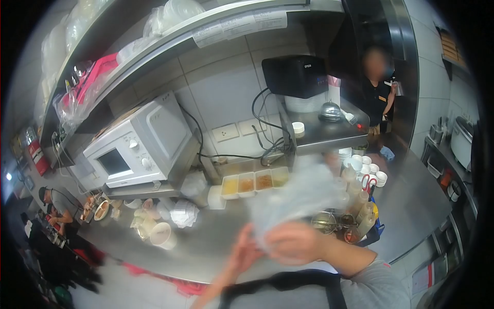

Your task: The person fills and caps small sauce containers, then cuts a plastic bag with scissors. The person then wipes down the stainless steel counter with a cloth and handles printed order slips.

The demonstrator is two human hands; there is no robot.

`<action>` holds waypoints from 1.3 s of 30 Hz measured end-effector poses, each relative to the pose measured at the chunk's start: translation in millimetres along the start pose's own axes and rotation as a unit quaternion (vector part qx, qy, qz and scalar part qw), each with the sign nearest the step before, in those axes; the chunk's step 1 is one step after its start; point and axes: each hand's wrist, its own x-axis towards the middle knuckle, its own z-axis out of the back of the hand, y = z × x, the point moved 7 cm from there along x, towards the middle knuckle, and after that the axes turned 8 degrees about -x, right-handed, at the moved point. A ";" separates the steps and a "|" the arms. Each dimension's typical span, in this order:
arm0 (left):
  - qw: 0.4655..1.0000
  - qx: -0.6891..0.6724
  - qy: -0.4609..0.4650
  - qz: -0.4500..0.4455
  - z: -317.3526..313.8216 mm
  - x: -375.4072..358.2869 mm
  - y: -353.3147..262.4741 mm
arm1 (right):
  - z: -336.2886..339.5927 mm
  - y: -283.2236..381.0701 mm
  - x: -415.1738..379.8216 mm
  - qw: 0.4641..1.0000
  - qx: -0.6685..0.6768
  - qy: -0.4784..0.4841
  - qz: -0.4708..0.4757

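A translucent whitish plastic bag (296, 193), smeared by motion, is held up over the front of the steel counter. My right hand (293, 243) is closed around its lower end, fingers curled inward. Against the bag's lower left side, my left hand (244, 251) appears closed on its edge, though blur hides the fingertips. What the bag contains, if anything, cannot be made out. Just beyond it sit food tubs (247, 183) with yellow and orange contents. Sauce bottles (366, 216) stand to the right of the bag, which partly hides some of them.
A white microwave (139, 141) rests on a raised stand at left. White tub (162, 236) and small bags lie on the counter (206, 252). White cups (373, 170) and red-handled scissors (368, 181) are at right. A black printer (294, 74) stands higher. Another person (378, 92) is at the doorway.
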 end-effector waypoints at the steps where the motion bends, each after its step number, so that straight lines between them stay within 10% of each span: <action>1: 0.986 -0.159 0.055 -0.004 -22.0 -2.5 -7.9 | -22.8 -1.1 -9.4 0.996 0.044 0.078 -0.010; 7: 0.984 0.146 -0.099 -0.034 15.6 -12.9 -8.3 | -97.6 -14.5 -85.4 0.967 0.108 0.204 -0.106; 10: 0.960 0.208 -0.152 -0.106 15.4 -26.1 -21.3 | -87.1 -39.5 -114.8 0.934 0.135 0.122 -0.307; 13: 0.818 0.532 -0.094 -0.200 11.7 -47.9 -30.5 | -83.1 -75.6 -166.8 0.647 0.429 -0.083 -0.625; 16: 0.565 0.771 0.075 -0.283 -7.1 -56.7 -8.1 | -84.9 -48.2 -151.7 0.494 0.610 -0.133 -0.606; 20: 0.566 0.802 0.084 -0.173 -7.0 -52.6 19.9 | -100.4 -46.5 -175.3 0.610 0.492 -0.139 -0.606; 27: 0.894 0.409 -0.100 -0.150 -19.0 -53.7 -4.4 | -72.1 -35.1 -160.9 0.843 0.138 -0.114 -0.508; 30: 0.733 0.661 -0.007 -0.160 7.4 -45.8 11.0 | -76.9 -15.9 -145.7 0.901 0.040 -0.023 -0.431; 34: 0.842 0.523 -0.095 -0.090 33.5 -51.5 34.8 | -91.0 -2.8 -142.1 0.917 0.021 0.055 -0.394; 39: 0.682 0.666 -0.066 -0.295 -34.2 -59.2 10.1 | -100.2 -5.3 -152.3 0.940 -0.088 0.069 -0.323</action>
